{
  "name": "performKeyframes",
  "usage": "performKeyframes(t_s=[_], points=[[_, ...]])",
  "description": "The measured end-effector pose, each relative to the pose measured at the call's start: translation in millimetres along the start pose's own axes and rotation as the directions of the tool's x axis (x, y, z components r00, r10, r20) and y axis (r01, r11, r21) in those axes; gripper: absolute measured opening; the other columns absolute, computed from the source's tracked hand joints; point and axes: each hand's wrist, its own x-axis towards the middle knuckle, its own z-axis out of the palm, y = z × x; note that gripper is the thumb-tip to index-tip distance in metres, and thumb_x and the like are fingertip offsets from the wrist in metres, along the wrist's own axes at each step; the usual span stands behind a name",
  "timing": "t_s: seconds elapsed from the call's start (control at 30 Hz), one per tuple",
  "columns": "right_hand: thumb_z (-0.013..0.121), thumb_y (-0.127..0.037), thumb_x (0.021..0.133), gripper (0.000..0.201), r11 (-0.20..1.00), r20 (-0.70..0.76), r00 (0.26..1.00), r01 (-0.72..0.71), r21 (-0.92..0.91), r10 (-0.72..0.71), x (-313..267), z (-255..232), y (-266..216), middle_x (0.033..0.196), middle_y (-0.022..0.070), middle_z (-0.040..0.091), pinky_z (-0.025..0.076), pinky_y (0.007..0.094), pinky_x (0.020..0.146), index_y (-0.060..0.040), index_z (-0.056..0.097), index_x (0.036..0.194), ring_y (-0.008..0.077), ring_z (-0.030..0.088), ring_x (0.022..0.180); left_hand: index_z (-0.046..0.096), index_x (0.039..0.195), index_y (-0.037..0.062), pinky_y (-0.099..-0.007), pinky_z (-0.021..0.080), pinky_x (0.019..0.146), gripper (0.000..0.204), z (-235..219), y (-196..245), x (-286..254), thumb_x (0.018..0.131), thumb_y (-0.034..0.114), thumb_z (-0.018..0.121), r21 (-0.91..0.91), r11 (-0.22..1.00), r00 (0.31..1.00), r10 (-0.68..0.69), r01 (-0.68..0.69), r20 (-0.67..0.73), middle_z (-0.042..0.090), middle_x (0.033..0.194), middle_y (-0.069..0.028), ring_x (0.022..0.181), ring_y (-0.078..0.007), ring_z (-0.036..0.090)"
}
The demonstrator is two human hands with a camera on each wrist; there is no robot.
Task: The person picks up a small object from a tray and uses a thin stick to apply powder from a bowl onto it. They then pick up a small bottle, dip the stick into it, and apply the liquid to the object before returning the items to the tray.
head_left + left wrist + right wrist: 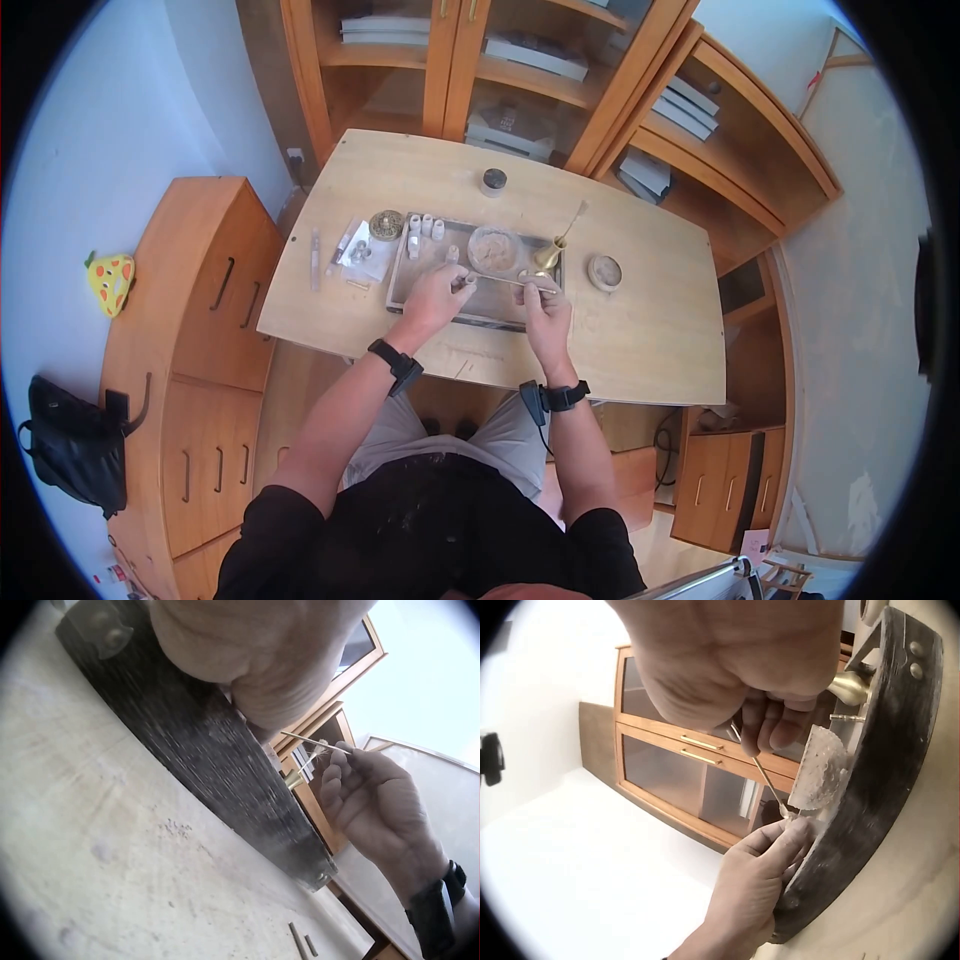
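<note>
My left hand (434, 298) pinches a small pale vial (469, 283) over the front of the dark-edged tray (425, 266). Thumb and fingers of my right hand (546, 318) grip a thin long-handled metal spoon (508, 283). In the right wrist view the tip of the spoon (767, 778) meets the fingertips of the left hand (754, 881), which hide most of the vial. Behind the hands, a round bowl (519, 260) of pale powder sits in the tray. A brass vase (548, 257) with a brush standing in it is by the tray's right end.
Several small white vials (427, 226) stand at the tray's back left. Left of it are a round tin (387, 224) and a white sheet (375, 263). A dark-lidded jar (494, 181) stands at the back, a small round container (604, 272) on the right. Cabinets (590, 100) line the back.
</note>
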Motion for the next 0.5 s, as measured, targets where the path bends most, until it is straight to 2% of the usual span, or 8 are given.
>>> performKeyframes(t_s=[0.13, 0.23, 0.33, 0.43, 0.5], points=[[0.056, -0.012, 0.107, 0.021, 0.999, -0.053, 0.998, 0.017, -0.047, -0.02, 8, -5, 2, 0.091, 0.005, 0.072, 0.052, 0.027, 0.077, 0.0022, 0.07, 0.11, 0.0102, 0.064, 0.081, 0.071, 0.101, 0.002, -0.0425, 0.056, 0.08, 0.024, -3, 4, -1, 0.089, 0.023, 0.075, -0.02, 1.0, 1.0, -0.02, 0.021, 0.02, 0.074, 0.099, -0.0186, 0.091, -0.0347, 0.072], [0.057, -0.015, 0.106, 0.02, 0.986, -0.18, 0.984, -0.043, -0.159, 0.014, 21, -7, 1, 0.09, 0.0067, 0.073, 0.052, 0.0261, 0.078, 0.0012, 0.069, 0.109, 0.0114, 0.066, 0.082, 0.071, 0.1, 0.0021, -0.0427, 0.056, 0.081, 0.023, -6, 9, -1, 0.09, 0.023, 0.074, -0.015, 0.999, 0.999, -0.03, 0.031, 0.032, 0.074, 0.099, -0.0188, 0.091, -0.0349, 0.072], [0.058, -0.018, 0.105, 0.024, 0.91, -0.195, 0.98, -0.05, -0.411, -0.034, 32, -6, 9, 0.089, 0.0078, 0.074, 0.052, 0.0263, 0.074, 0.003, 0.069, 0.107, 0.0124, 0.067, 0.079, 0.071, 0.1, 0.002, -0.0428, 0.056, 0.081, 0.024, -6, 9, -1, 0.09, 0.023, 0.074, -0.017, 0.999, 0.999, -0.027, 0.028, 0.031, 0.074, 0.098, -0.0189, 0.091, -0.0351, 0.072], [0.059, -0.018, 0.104, 0.025, 0.927, -0.149, 0.989, -0.065, -0.369, 0.01, 37, -5, 31, 0.089, 0.0098, 0.075, 0.053, 0.0277, 0.072, 0.0053, 0.069, 0.105, 0.0148, 0.068, 0.076, 0.071, 0.101, 0.0019, -0.0425, 0.056, 0.081, 0.024, -5, 8, -1, 0.089, 0.023, 0.074, -0.012, 1.0, 0.999, -0.024, 0.024, 0.031, 0.074, 0.098, -0.0191, 0.091, -0.0349, 0.072], [0.059, -0.017, 0.104, 0.025, 0.975, -0.172, 0.975, -0.169, -0.146, 0.144, 34, -2, 28, 0.089, 0.0111, 0.075, 0.054, 0.0289, 0.071, 0.0059, 0.069, 0.106, 0.0157, 0.069, 0.076, 0.071, 0.101, 0.0018, -0.0422, 0.056, 0.081, 0.024, -4, 6, -1, 0.089, 0.023, 0.074, -0.02, 0.999, 0.999, -0.029, 0.03, 0.029, 0.074, 0.098, -0.0192, 0.091, -0.0345, 0.072]])
